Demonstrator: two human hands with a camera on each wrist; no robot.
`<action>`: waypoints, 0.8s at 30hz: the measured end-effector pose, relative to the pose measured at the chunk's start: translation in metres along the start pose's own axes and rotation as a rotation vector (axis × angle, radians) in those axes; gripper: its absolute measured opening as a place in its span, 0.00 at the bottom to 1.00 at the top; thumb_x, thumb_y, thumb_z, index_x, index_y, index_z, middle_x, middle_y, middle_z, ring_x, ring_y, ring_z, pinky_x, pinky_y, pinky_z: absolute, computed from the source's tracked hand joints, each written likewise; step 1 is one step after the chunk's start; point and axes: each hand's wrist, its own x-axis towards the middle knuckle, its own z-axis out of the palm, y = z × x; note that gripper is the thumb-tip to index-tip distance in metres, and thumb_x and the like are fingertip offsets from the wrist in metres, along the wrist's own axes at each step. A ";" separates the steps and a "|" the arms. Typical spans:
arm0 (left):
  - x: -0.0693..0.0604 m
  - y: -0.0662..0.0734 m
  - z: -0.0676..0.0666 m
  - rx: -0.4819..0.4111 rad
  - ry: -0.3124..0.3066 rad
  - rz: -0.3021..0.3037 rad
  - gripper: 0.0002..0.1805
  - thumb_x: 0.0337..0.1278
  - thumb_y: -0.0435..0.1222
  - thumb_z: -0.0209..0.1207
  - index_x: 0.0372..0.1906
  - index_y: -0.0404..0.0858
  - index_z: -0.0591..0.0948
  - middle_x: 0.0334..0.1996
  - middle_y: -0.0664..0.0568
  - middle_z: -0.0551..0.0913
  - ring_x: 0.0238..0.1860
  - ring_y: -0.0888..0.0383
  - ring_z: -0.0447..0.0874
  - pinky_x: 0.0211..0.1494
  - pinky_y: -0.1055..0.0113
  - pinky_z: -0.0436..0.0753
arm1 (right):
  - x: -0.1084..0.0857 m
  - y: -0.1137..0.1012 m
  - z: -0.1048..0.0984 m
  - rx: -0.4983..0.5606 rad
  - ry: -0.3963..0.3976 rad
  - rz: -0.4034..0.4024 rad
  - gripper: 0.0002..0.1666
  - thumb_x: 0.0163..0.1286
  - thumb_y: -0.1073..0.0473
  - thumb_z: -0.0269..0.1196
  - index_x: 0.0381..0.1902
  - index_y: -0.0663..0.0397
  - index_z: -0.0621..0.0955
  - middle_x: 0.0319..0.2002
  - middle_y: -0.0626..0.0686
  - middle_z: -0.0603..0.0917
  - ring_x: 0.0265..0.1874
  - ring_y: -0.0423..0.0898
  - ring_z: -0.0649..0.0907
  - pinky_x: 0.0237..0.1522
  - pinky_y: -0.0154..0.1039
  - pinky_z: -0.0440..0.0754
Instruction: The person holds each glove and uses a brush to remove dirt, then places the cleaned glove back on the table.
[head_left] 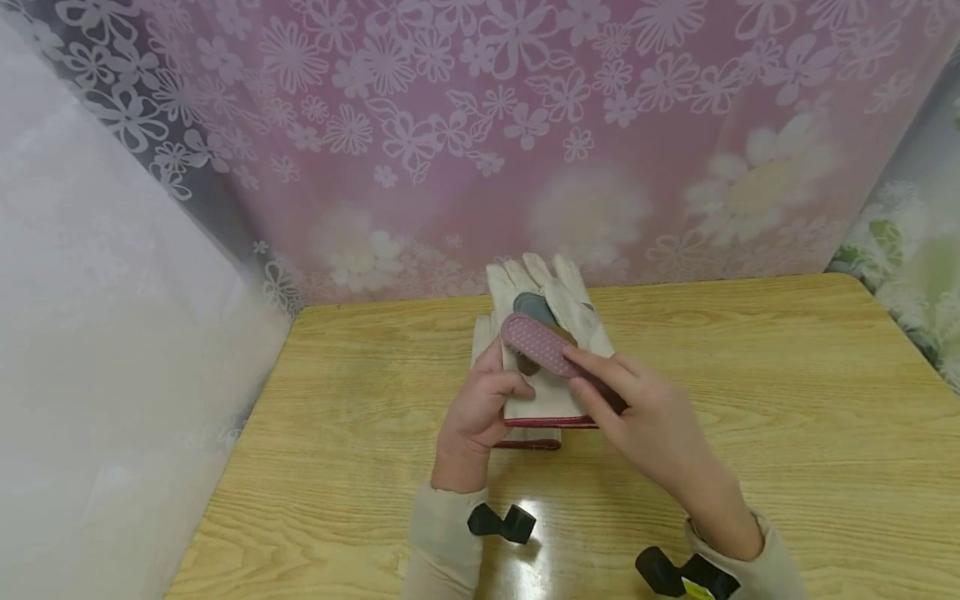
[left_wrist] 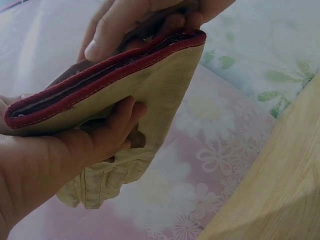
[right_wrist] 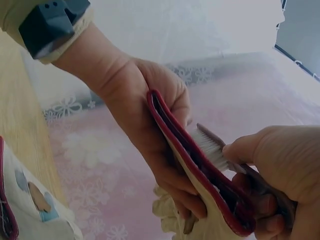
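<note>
A cream work glove (head_left: pixel 551 406) with a red-trimmed cuff is held up off the table, fingers pointing away. My left hand (head_left: pixel 480 404) grips it at its left side, thumb on the upper face and fingers underneath, as the left wrist view shows. In my right hand (head_left: pixel 660 421) is a mauve scrubbing brush (head_left: pixel 536 344) with a dotted back, gripped by its handle. The white bristles (right_wrist: pixel 207 150) face down against the glove's upper side, near a grey-blue and brown print partly hidden by the brush.
Another cream glove (head_left: pixel 528 440) with red trim lies on the wooden table (head_left: pixel 360 450) beneath the held one; its print shows in the right wrist view. A pink flowered curtain (head_left: pixel 465 192) hangs behind the table, a whitish sheet (head_left: pixel 112 333) at left.
</note>
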 end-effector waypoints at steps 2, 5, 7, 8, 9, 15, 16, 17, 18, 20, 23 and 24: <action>0.000 0.000 0.000 0.000 -0.013 -0.008 0.52 0.36 0.18 0.39 0.78 0.39 0.49 0.67 0.38 0.65 0.59 0.54 0.76 0.55 0.68 0.80 | 0.000 0.004 -0.002 -0.002 -0.007 0.026 0.28 0.57 0.68 0.71 0.57 0.51 0.84 0.26 0.46 0.78 0.19 0.33 0.65 0.19 0.25 0.62; 0.000 0.000 -0.001 0.010 -0.006 -0.016 0.53 0.36 0.18 0.40 0.78 0.40 0.49 0.70 0.35 0.62 0.61 0.54 0.74 0.56 0.68 0.78 | 0.000 0.010 -0.004 0.000 0.001 0.037 0.27 0.57 0.67 0.71 0.56 0.51 0.84 0.26 0.45 0.77 0.20 0.34 0.66 0.20 0.25 0.62; 0.000 0.000 -0.001 0.009 0.000 -0.022 0.52 0.37 0.18 0.40 0.78 0.40 0.49 0.70 0.35 0.63 0.61 0.54 0.74 0.57 0.68 0.78 | 0.000 0.014 -0.004 0.004 0.011 0.033 0.26 0.58 0.67 0.71 0.56 0.51 0.85 0.26 0.45 0.78 0.20 0.34 0.67 0.20 0.26 0.63; 0.000 -0.001 -0.001 0.010 0.009 -0.025 0.52 0.37 0.18 0.40 0.78 0.40 0.49 0.69 0.36 0.64 0.60 0.55 0.75 0.57 0.68 0.79 | 0.000 0.015 -0.004 0.006 0.015 0.030 0.25 0.58 0.66 0.71 0.55 0.51 0.85 0.26 0.44 0.78 0.21 0.34 0.67 0.21 0.26 0.63; 0.000 -0.001 -0.001 0.010 0.013 -0.024 0.52 0.37 0.18 0.40 0.78 0.39 0.49 0.68 0.37 0.66 0.59 0.56 0.76 0.56 0.68 0.79 | 0.000 0.017 -0.004 0.008 0.020 0.026 0.25 0.58 0.66 0.71 0.55 0.51 0.85 0.26 0.44 0.77 0.20 0.34 0.67 0.20 0.26 0.63; -0.001 -0.001 0.000 0.001 0.020 -0.019 0.52 0.36 0.18 0.41 0.77 0.39 0.50 0.60 0.46 0.72 0.55 0.58 0.78 0.54 0.68 0.80 | -0.001 0.022 -0.005 0.020 0.035 0.009 0.22 0.61 0.64 0.70 0.54 0.53 0.85 0.24 0.43 0.76 0.20 0.33 0.66 0.20 0.26 0.62; -0.001 -0.001 0.000 -0.001 0.019 -0.019 0.51 0.36 0.18 0.41 0.77 0.40 0.50 0.60 0.47 0.72 0.55 0.58 0.78 0.54 0.68 0.80 | -0.001 0.023 -0.006 0.017 0.035 0.009 0.21 0.62 0.63 0.69 0.54 0.53 0.85 0.24 0.43 0.76 0.20 0.33 0.66 0.20 0.26 0.62; -0.002 -0.001 0.000 -0.002 0.017 -0.019 0.52 0.36 0.18 0.41 0.77 0.40 0.50 0.60 0.48 0.72 0.55 0.58 0.77 0.54 0.68 0.79 | -0.001 0.023 -0.007 0.012 0.033 0.012 0.21 0.62 0.63 0.69 0.54 0.52 0.85 0.24 0.43 0.76 0.19 0.33 0.66 0.20 0.26 0.62; -0.001 -0.001 0.000 -0.003 0.015 -0.020 0.51 0.36 0.18 0.41 0.77 0.40 0.50 0.59 0.49 0.72 0.55 0.58 0.77 0.54 0.68 0.79 | -0.001 0.024 -0.007 0.010 0.032 0.011 0.21 0.63 0.63 0.69 0.54 0.53 0.85 0.24 0.43 0.76 0.19 0.33 0.66 0.19 0.26 0.62; -0.001 0.000 0.000 0.004 0.014 -0.018 0.51 0.37 0.18 0.41 0.77 0.40 0.51 0.59 0.50 0.72 0.55 0.59 0.76 0.55 0.68 0.79 | -0.002 0.026 -0.008 -0.002 0.032 0.019 0.21 0.62 0.63 0.69 0.55 0.53 0.85 0.25 0.44 0.77 0.19 0.33 0.66 0.20 0.26 0.62; -0.001 0.000 0.000 0.016 0.019 -0.015 0.50 0.37 0.18 0.42 0.76 0.39 0.52 0.57 0.50 0.72 0.53 0.59 0.77 0.54 0.69 0.79 | -0.002 0.028 -0.011 -0.031 0.029 0.048 0.24 0.60 0.66 0.70 0.56 0.54 0.84 0.26 0.47 0.80 0.19 0.35 0.66 0.20 0.27 0.62; -0.001 0.000 -0.001 0.019 0.021 -0.014 0.50 0.37 0.18 0.42 0.76 0.39 0.52 0.56 0.50 0.72 0.53 0.59 0.77 0.54 0.69 0.79 | -0.003 0.029 -0.012 -0.040 0.030 0.058 0.25 0.59 0.67 0.70 0.56 0.54 0.84 0.27 0.48 0.81 0.19 0.35 0.66 0.20 0.27 0.62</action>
